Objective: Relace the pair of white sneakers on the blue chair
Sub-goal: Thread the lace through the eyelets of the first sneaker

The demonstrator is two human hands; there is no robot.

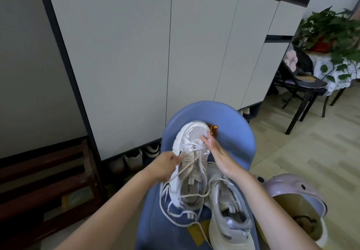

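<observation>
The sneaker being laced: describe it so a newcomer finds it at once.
Find the blue chair before the white cabinet. Two white sneakers sit on it; the one being laced is the farther, left one, under both hands. Unlike its neighbour, its loose lace trails over the seat.

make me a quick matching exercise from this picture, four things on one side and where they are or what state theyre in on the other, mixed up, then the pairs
Things
1. left hand
2. right hand
3. second sneaker
4. potted plant

Places or states
A. lies on the blue chair, nearer the camera, to the right of the held sneaker
B. pinches a white lace
C. stands on a covered table far right
D. rests on the toe end of the held sneaker, fingers fairly straight

Pairs: 1-B, 2-D, 3-A, 4-C
</observation>
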